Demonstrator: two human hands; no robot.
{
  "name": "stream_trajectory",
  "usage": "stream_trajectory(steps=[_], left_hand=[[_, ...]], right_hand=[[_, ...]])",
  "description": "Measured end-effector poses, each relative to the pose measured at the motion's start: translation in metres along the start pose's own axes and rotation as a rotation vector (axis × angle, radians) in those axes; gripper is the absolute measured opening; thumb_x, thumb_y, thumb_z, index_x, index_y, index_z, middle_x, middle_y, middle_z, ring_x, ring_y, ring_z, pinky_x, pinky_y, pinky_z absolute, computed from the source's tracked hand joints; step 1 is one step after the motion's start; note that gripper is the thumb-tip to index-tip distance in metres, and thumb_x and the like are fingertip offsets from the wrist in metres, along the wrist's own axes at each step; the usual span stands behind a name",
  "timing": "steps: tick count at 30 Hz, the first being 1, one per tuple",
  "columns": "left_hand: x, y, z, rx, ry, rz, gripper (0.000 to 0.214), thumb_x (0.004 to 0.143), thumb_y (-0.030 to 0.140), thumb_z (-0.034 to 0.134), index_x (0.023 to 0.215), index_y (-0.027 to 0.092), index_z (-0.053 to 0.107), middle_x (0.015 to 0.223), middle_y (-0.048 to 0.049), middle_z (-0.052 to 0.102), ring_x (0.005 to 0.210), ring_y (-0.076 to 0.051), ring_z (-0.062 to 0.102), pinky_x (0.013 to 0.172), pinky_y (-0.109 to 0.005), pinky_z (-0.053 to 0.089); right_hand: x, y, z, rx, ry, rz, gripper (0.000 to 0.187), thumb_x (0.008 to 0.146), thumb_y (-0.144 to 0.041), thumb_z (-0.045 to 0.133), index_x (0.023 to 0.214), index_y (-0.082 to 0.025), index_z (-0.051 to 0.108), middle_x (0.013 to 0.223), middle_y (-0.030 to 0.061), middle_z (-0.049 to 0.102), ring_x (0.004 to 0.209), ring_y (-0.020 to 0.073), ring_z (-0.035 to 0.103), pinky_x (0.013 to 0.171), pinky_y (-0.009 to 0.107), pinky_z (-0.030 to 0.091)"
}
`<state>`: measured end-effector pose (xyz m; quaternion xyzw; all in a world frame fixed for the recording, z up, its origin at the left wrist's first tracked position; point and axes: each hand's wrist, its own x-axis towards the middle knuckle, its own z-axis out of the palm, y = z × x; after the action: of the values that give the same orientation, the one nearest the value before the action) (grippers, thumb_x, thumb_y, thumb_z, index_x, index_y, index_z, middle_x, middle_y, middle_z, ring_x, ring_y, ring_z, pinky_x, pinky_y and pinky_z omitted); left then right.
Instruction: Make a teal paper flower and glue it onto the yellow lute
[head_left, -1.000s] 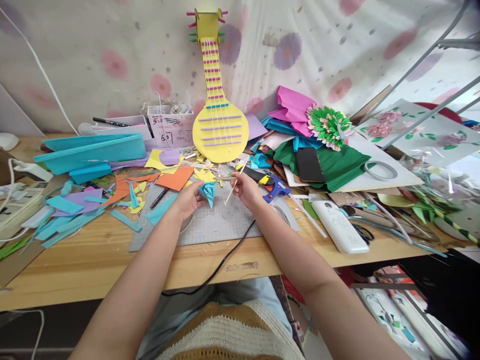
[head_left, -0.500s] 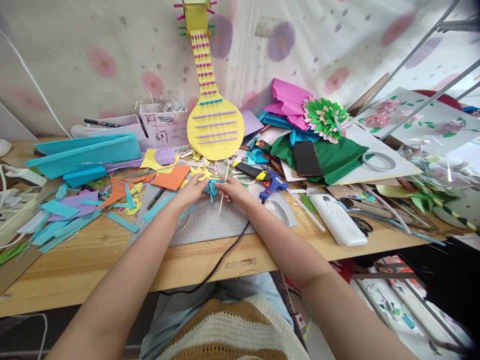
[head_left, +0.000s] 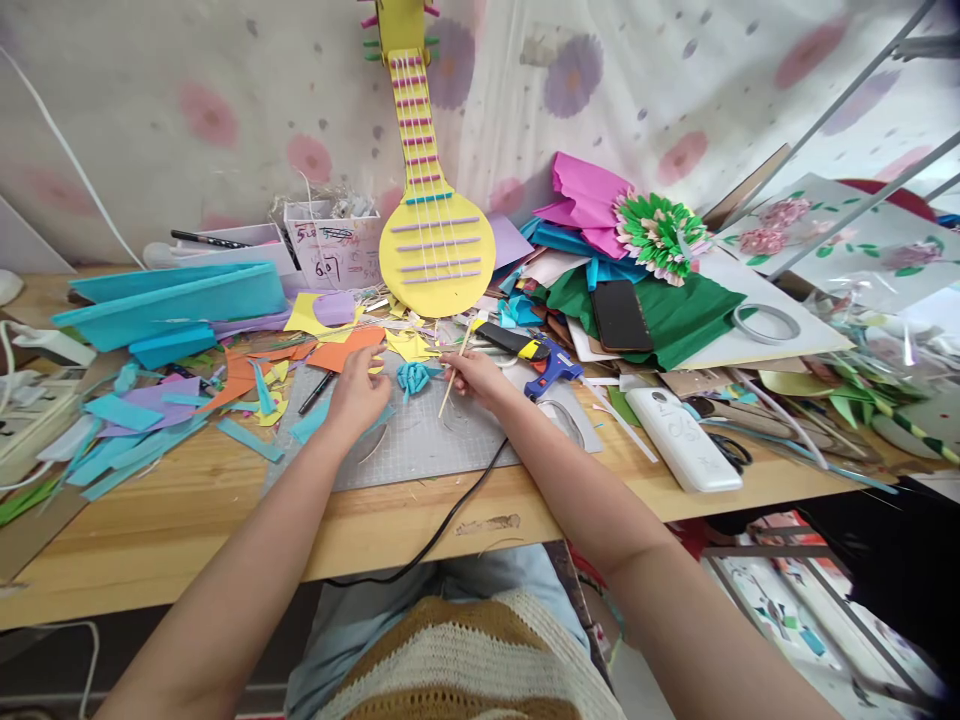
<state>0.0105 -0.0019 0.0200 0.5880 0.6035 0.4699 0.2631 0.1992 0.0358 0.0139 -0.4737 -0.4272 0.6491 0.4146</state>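
Note:
A crumpled blue paper flower (head_left: pixel 412 379) is above the grey cutting mat (head_left: pixel 420 455), between my two hands. My right hand (head_left: pixel 477 378) pinches a thin wooden stick (head_left: pixel 454 378), which slants down toward the mat. The flower's twisted end reaches to my right fingertips; whether they grip it too, I cannot tell. To the left of the flower my left hand (head_left: pixel 360 392) is apart from it, thumb and fingers spread with nothing between them. A black pen (head_left: pixel 316 393) lies beside my left hand, close to an orange paper piece (head_left: pixel 345 350).
A yellow paper lute (head_left: pixel 437 262) leans at the back. Right of my right hand lie a yellow-black cutter (head_left: pixel 514 341), a blue glue gun (head_left: pixel 553 370) and a white power bank (head_left: pixel 682 440). Blue paper strips (head_left: pixel 142 440) cover the left side. A black cable (head_left: pixel 457 510) crosses the front edge.
My left hand has let go of the blue paper flower and moved left. My right hand still holds the stick, now slightly further right. The view has shifted a little.

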Motion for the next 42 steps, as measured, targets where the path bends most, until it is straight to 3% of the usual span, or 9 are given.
stream_trajectory(steps=[2, 8, 11, 14, 20, 24, 27, 34, 42], left_hand=[[-0.004, -0.001, -0.006, 0.01, 0.026, 0.066, 0.04, 0.058, -0.002, 0.055, 0.09, 0.022, 0.063, 0.098, -0.0032, 0.057, 0.086, -0.015, 0.056, 0.077, -0.024, 0.044], [-0.009, 0.003, -0.015, -0.159, -0.174, 0.046, 0.049, 0.046, 0.003, 0.075, 0.088, 0.023, 0.062, 0.09, 0.0007, 0.058, 0.078, -0.013, 0.053, 0.075, -0.022, 0.043], [-0.011, 0.009, -0.008, -0.338, -0.148, -0.041, 0.055, 0.045, 0.006, 0.079, 0.095, 0.023, 0.061, 0.086, 0.0009, 0.061, 0.074, -0.011, 0.054, 0.068, -0.02, 0.042], [-0.01, 0.011, -0.002, -0.409, -0.136, -0.073, 0.033, 0.054, 0.011, 0.076, 0.083, 0.022, 0.066, 0.077, 0.0009, 0.062, 0.067, -0.011, 0.053, 0.061, -0.019, 0.04], [-0.003, -0.001, -0.012, -0.249, 0.073, 0.05, 0.007, 0.064, 0.018, 0.071, 0.07, 0.021, 0.069, 0.068, 0.001, 0.062, 0.058, -0.01, 0.049, 0.057, -0.018, 0.04], [-0.004, -0.001, -0.018, -0.233, -0.031, 0.071, 0.007, 0.061, 0.019, 0.073, 0.066, 0.022, 0.069, 0.066, 0.0, 0.062, 0.06, -0.011, 0.049, 0.054, -0.018, 0.039], [-0.007, 0.006, -0.017, -0.283, -0.153, 0.001, 0.011, 0.056, 0.016, 0.075, 0.062, 0.022, 0.068, 0.068, -0.0008, 0.063, 0.064, -0.013, 0.05, 0.055, -0.018, 0.039], [-0.008, 0.008, -0.02, -0.224, -0.257, -0.084, 0.035, 0.05, 0.007, 0.076, 0.08, 0.022, 0.067, 0.082, 0.0005, 0.063, 0.069, -0.013, 0.052, 0.058, -0.02, 0.038], [-0.008, -0.008, -0.008, -0.091, -0.242, 0.081, 0.061, 0.046, 0.008, 0.077, 0.101, 0.024, 0.056, 0.084, 0.0028, 0.058, 0.072, -0.013, 0.051, 0.068, -0.022, 0.039]], right_hand=[[-0.001, -0.004, -0.003, 0.093, 0.006, -0.048, 0.017, 0.077, -0.023, 0.062, 0.064, -0.014, 0.056, 0.046, -0.0041, 0.055, 0.031, 0.0023, 0.04, 0.03, 0.012, 0.031], [-0.01, -0.009, -0.004, 0.367, -0.007, -0.077, 0.007, 0.079, -0.01, 0.055, 0.076, -0.013, 0.061, 0.064, -0.0008, 0.064, 0.05, 0.0059, 0.059, 0.044, 0.014, 0.048], [-0.014, -0.007, 0.007, 0.385, -0.109, -0.082, 0.006, 0.079, -0.012, 0.057, 0.077, -0.014, 0.062, 0.069, -0.0001, 0.065, 0.06, 0.0086, 0.064, 0.052, 0.016, 0.053], [-0.017, -0.006, 0.018, 0.356, -0.244, -0.102, 0.005, 0.08, -0.018, 0.059, 0.082, -0.015, 0.063, 0.075, 0.0004, 0.066, 0.066, 0.0095, 0.065, 0.058, 0.018, 0.054], [-0.029, -0.011, 0.023, -0.145, -0.329, -0.124, 0.034, 0.08, -0.047, 0.057, 0.073, -0.015, 0.064, 0.071, 0.0052, 0.065, 0.056, 0.0119, 0.059, 0.047, 0.022, 0.046], [-0.04, -0.017, 0.019, -0.624, -0.022, -0.641, 0.025, 0.077, -0.043, 0.062, 0.071, -0.019, 0.063, 0.079, 0.0057, 0.064, 0.08, 0.0184, 0.058, 0.069, 0.028, 0.045], [-0.038, -0.016, 0.015, -0.938, -0.024, -0.848, 0.015, 0.077, -0.033, 0.064, 0.086, -0.021, 0.064, 0.097, 0.0076, 0.064, 0.097, 0.0223, 0.053, 0.083, 0.033, 0.039], [-0.023, 0.0, 0.004, -1.079, -0.106, -0.744, 0.01, 0.085, -0.02, 0.048, 0.085, -0.02, 0.058, 0.087, 0.0039, 0.062, 0.081, 0.0161, 0.054, 0.072, 0.026, 0.036], [-0.023, 0.009, 0.004, -0.944, -0.096, -0.698, 0.019, 0.083, -0.018, 0.046, 0.101, -0.022, 0.052, 0.09, 0.0024, 0.063, 0.076, 0.0143, 0.056, 0.068, 0.025, 0.037]])
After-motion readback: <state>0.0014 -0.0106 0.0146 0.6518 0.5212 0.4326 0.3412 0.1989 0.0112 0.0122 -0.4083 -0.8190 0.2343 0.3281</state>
